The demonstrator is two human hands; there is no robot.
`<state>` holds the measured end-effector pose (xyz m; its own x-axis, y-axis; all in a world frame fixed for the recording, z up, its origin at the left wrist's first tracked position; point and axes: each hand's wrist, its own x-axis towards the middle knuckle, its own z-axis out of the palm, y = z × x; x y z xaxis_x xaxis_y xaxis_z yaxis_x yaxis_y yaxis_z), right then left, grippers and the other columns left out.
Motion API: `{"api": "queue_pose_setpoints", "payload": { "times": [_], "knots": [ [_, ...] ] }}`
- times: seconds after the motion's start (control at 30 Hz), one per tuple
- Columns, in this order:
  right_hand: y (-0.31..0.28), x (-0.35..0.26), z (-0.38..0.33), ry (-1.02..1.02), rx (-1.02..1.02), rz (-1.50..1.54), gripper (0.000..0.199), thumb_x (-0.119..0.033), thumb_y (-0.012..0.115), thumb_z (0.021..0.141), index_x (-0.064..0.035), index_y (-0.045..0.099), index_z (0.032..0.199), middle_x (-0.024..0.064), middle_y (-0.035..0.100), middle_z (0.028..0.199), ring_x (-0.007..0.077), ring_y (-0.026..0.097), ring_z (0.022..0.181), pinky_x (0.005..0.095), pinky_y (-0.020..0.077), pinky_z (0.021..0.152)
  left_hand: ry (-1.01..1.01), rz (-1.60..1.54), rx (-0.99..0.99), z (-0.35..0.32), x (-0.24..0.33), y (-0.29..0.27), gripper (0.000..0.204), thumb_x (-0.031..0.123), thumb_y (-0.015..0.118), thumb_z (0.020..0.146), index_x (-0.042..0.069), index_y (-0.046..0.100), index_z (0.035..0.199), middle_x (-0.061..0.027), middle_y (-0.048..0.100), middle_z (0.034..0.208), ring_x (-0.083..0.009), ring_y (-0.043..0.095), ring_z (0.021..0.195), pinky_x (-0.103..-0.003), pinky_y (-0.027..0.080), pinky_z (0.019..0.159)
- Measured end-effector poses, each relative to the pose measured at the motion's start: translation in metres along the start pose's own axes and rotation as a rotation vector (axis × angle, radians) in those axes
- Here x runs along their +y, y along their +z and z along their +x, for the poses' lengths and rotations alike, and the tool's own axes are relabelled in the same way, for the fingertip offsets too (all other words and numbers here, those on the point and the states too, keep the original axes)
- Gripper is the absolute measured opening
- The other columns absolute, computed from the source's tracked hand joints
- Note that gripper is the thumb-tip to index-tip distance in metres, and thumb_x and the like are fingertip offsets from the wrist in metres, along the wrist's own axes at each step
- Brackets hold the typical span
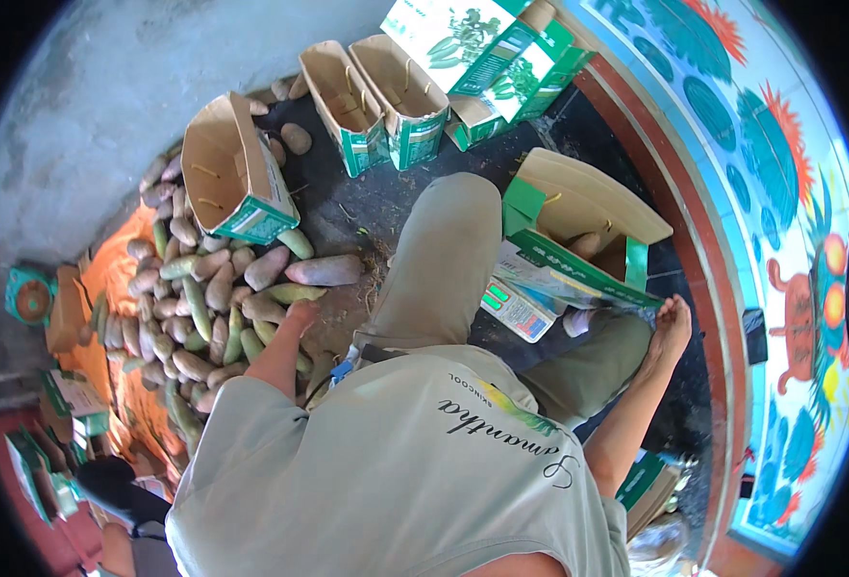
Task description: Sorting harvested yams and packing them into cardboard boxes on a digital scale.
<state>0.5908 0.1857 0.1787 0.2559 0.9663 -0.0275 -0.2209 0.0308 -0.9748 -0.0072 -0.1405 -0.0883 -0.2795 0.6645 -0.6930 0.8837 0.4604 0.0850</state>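
Observation:
My right hand (673,329) pinches the near right corner of an open green-and-white cardboard box (578,272). At least one brownish elongated vegetable (586,246) lies inside that box. The box rests by a digital scale (519,310) with lit green displays and a keypad. At the pile's right edge, my left hand (301,313) reaches down beside a green elongated vegetable (292,292); its fingers are too small and partly hidden to show a grip. The pile of vegetables (218,288), brownish-pink and green, spreads over an orange sheet (107,279).
Open cardboard boxes (237,173) stand beyond the pile, two more (400,87) at the far middle. Folded printed cartons (511,77) lean near them. A painted tile wall (771,192) curves along the right. Another person (126,519) sits at lower left near a teal round-dial scale (30,296).

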Motion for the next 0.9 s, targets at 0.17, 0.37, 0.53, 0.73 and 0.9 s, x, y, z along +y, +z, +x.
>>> {"api": "queue_pose_setpoints", "payload": {
  "times": [0.17,0.37,0.53,0.73,0.9],
  "knots": [
    [0.0,-0.007,0.008,0.072,-0.004,0.1,0.017,-0.015,0.056,0.088,0.001,0.058,0.095,0.007,0.059,0.079,0.0134,0.055,0.069,0.0234,0.0457,0.061,-0.014,-0.037,-0.043,0.019,-0.052,0.066,0.019,0.013,0.062,0.074,0.009,0.07,0.091,-0.0083,0.066,0.101,-0.0241,0.062,0.097,-0.033,0.051,0.079],
    [-0.015,-0.008,0.01,0.109,-0.017,0.104,0.015,-0.013,0.055,0.088,0.0008,0.057,0.094,0.0065,0.06,0.08,0.0126,0.057,0.07,0.0221,0.0467,0.062,-0.211,-0.049,-0.069,0.012,-0.046,0.083,0.017,0.017,0.059,0.078,0.015,0.069,0.093,-0.0049,0.068,0.085,-0.02,0.065,0.085,-0.034,0.051,0.067],
    [-0.027,-0.008,0.012,0.162,0.031,0.138,0.014,-0.013,0.055,0.088,-0.0017,0.057,0.095,0.0034,0.061,0.079,0.0106,0.058,0.07,0.0213,0.0474,0.061,-0.3,-0.214,0.048,-0.017,-0.049,0.079,0.025,0.019,0.049,0.084,0.007,0.067,0.098,-0.0129,0.064,0.104,-0.0281,0.061,0.097,-0.039,0.049,0.08],
    [-0.064,-0.005,0.013,0.222,0.125,0.132,0.013,-0.015,0.054,0.089,-0.0043,0.057,0.096,0.0015,0.061,0.076,0.0098,0.057,0.064,0.0208,0.0462,0.056,-0.426,-0.083,0.003,-0.052,-0.08,0.104,0.023,0.012,0.049,0.082,0.009,0.068,0.095,-0.01,0.065,0.1,-0.026,0.062,0.095,-0.036,0.05,0.08],
    [-0.132,-0.012,-0.003,0.257,0.273,0.065,0.012,-0.018,0.051,0.09,-0.0079,0.057,0.095,-0.0003,0.06,0.077,0.0094,0.056,0.064,0.0213,0.0448,0.056,-0.411,-0.046,-0.01,-0.06,-0.095,0.119,0.027,0.021,0.048,0.084,0.006,0.068,0.093,-0.0136,0.065,0.099,-0.0288,0.061,0.095,-0.039,0.049,0.082]
  ]
}}
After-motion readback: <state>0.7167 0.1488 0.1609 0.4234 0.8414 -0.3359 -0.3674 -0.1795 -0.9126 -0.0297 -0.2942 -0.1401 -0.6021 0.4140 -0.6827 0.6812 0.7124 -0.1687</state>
